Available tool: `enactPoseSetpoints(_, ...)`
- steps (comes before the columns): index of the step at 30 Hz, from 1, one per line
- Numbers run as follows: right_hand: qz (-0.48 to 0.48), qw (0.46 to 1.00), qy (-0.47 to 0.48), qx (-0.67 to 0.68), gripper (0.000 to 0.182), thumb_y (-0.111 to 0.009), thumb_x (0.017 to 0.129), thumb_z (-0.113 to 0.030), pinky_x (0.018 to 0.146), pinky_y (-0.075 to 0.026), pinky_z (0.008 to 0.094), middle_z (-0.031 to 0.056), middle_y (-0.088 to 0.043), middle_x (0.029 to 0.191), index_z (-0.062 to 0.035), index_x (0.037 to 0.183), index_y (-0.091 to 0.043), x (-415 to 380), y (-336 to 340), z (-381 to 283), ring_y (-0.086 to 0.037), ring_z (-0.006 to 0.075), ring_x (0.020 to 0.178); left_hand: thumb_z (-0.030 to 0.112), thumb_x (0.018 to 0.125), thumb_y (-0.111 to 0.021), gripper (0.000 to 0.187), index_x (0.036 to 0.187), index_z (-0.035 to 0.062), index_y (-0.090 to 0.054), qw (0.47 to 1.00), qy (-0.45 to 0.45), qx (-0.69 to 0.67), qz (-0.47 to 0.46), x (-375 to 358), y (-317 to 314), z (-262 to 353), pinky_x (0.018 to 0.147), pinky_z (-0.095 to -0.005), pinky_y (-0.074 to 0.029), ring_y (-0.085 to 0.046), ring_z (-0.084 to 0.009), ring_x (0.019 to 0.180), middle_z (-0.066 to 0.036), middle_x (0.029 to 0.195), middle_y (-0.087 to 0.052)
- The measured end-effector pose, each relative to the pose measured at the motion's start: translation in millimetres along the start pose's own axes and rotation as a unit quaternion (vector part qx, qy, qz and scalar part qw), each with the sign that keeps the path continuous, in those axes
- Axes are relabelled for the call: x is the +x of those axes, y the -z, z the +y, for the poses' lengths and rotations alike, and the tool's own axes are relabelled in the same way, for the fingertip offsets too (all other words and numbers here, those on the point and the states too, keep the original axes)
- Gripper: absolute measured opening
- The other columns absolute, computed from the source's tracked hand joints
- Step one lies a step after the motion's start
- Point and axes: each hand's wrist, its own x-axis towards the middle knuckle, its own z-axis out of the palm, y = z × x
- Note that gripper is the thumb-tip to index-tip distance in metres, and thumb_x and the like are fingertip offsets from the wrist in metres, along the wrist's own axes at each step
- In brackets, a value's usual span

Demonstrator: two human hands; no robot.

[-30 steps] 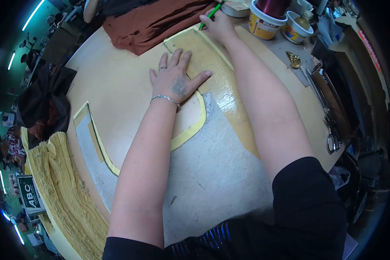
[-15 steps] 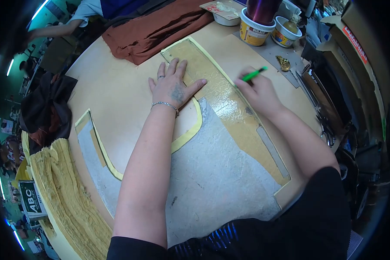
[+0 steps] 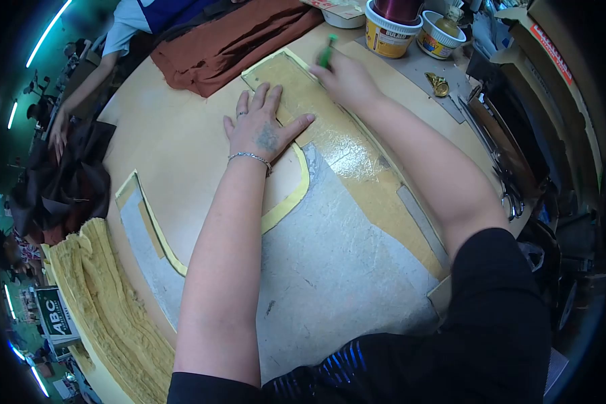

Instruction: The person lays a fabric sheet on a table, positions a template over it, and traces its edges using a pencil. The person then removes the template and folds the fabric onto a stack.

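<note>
A large flat template (image 3: 343, 256), grey with tan strips and pale yellow edging, lies on the tan tabletop (image 3: 182, 135). My left hand (image 3: 262, 128) presses flat near the template's upper arm, fingers spread, with a bracelet at the wrist. Close to the template's far right edge, my right hand (image 3: 347, 77) is closed around a green pen (image 3: 327, 52), which stands roughly upright. The pen's tip is hidden.
Brown fabric (image 3: 215, 57) lies beyond the template. Tubs (image 3: 389, 37), a gold object (image 3: 438, 84) and scissors (image 3: 513, 202) are to the right. Yellow material (image 3: 114, 303) runs along the left edge. Another person's hand (image 3: 58, 135) touches dark fabric (image 3: 60, 178).
My right hand has moved up and left along the template's edge with the green pen. The other person's hand has come down to the dark fabric. My left hand remains pressed on the template.
</note>
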Motion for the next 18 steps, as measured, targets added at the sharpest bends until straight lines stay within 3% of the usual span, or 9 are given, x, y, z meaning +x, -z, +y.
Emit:
enactPoseSetpoints(3,-0.024,0.999,-0.022,0.039,0.018,-0.054,0.080,-0.019,0.059,-0.043,0.0369,0.0148,-0.055,0.068,-0.0021,0.083,-0.049,-104,59,-19,-0.056,0.0314,0.066,0.068,0.064,-0.048,0.080,0.128,0.0213,-0.034,1.000,0.004,0.000,0.007,-1,-1,-1,0.097,-0.0547,-0.015,-0.019,-0.0257,0.126,-0.002,0.136,-0.026)
enactPoseSetpoints(6,0.004,0.993,-0.063,0.099,0.012,-0.053,0.080,-0.014,0.059,-0.043,0.0364,0.0130,-0.054,0.069,-0.0027,0.080,-0.047,-155,78,-20,-0.054,0.0303,0.065,0.067,0.066,-0.047,0.077,0.128,0.0213,-0.035,1.000,-0.003,0.006,0.013,-1,-2,1,0.096,-0.0552,-0.016,-0.020,-0.0261,0.126,-0.003,0.136,-0.026)
enactPoseSetpoints(10,0.056,0.992,-0.014,0.110,0.012,-0.054,0.079,-0.013,0.064,-0.041,0.0372,0.0121,-0.052,0.073,-0.0033,0.081,-0.048,-162,72,-13,-0.052,0.0304,0.073,0.064,0.071,-0.045,0.070,0.125,0.0194,-0.038,0.999,0.031,0.000,0.013,-11,4,9,0.097,-0.0543,-0.018,-0.018,-0.0256,0.127,-0.007,0.135,-0.027)
enactPoseSetpoints(13,0.080,0.990,0.029,0.113,0.013,-0.055,0.078,-0.014,0.065,-0.041,0.0381,0.0121,-0.052,0.074,-0.0034,0.081,-0.048,-157,72,-11,-0.051,0.0310,0.074,0.060,0.073,-0.046,0.065,0.123,0.0180,-0.041,0.998,0.001,0.006,0.066,-43,6,37,0.096,-0.0568,-0.018,-0.017,-0.0281,0.127,-0.008,0.134,-0.028)
enactPoseSetpoints(14,0.087,0.989,0.037,0.117,0.013,-0.055,0.078,-0.015,0.065,-0.041,0.0384,0.0122,-0.053,0.074,-0.0034,0.080,-0.048,-158,71,-9,-0.051,0.0312,0.074,0.057,0.073,-0.048,0.064,0.122,0.0160,-0.042,0.999,-0.034,0.000,0.041,-61,6,51,0.094,-0.0599,-0.017,-0.017,-0.0298,0.127,-0.009,0.133,-0.029)
enactPoseSetpoints(16,0.093,0.989,0.049,0.105,0.014,-0.055,0.078,-0.015,0.065,-0.041,0.0390,0.0125,-0.053,0.075,-0.0035,0.081,-0.049,-158,72,-7,-0.051,0.0314,0.074,0.062,0.068,-0.050,0.077,0.124,0.0096,-0.038,0.988,-0.135,0.000,-0.075,-111,18,88,0.093,-0.0631,-0.014,-0.017,-0.0301,0.127,-0.011,0.133,-0.030)
enactPoseSetpoints(18,0.094,0.988,0.063,0.102,0.015,-0.055,0.078,-0.018,0.066,-0.041,0.0397,0.0132,-0.054,0.075,-0.0036,0.081,-0.049,-156,69,-2,-0.052,0.0321,0.075,0.069,0.061,-0.049,0.095,0.128,0.0040,-0.029,0.981,-0.167,-0.018,-0.095,-158,19,120,0.092,-0.0645,-0.012,-0.014,-0.0304,0.128,-0.013,0.135,-0.024)
